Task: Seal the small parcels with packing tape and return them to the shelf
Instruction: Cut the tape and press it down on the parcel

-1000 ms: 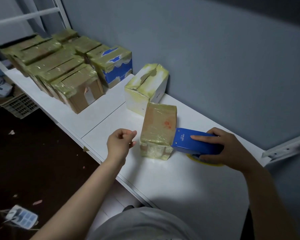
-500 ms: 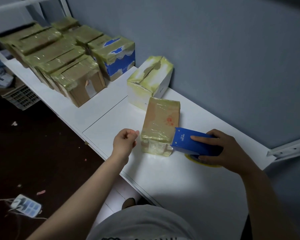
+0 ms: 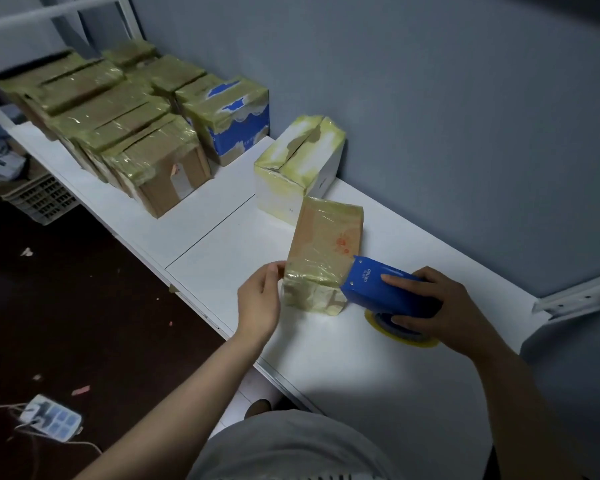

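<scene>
A small brown parcel (image 3: 326, 244), wrapped in yellowish clear tape, lies on the white shelf (image 3: 222, 244) in front of me. My right hand (image 3: 440, 306) grips a blue tape dispenser (image 3: 378, 289) whose front edge presses against the parcel's near right corner; its yellow tape roll (image 3: 402, 336) rests on the shelf. My left hand (image 3: 260, 299) is at the parcel's near left corner, its fingertips touching the tape there. A white parcel (image 3: 295, 168) with taped flaps stands just behind.
Several taped brown parcels (image 3: 118, 133) and a blue-and-white box (image 3: 236, 126) are packed together at the far left of the shelf. A grey wall runs along the back. A power strip (image 3: 51, 419) and a plastic crate (image 3: 39, 199) lie on the dark floor to the left.
My left hand has moved right from beside the parcel to touch its near left corner. The right hand and dispenser stay at the parcel's right corner.
</scene>
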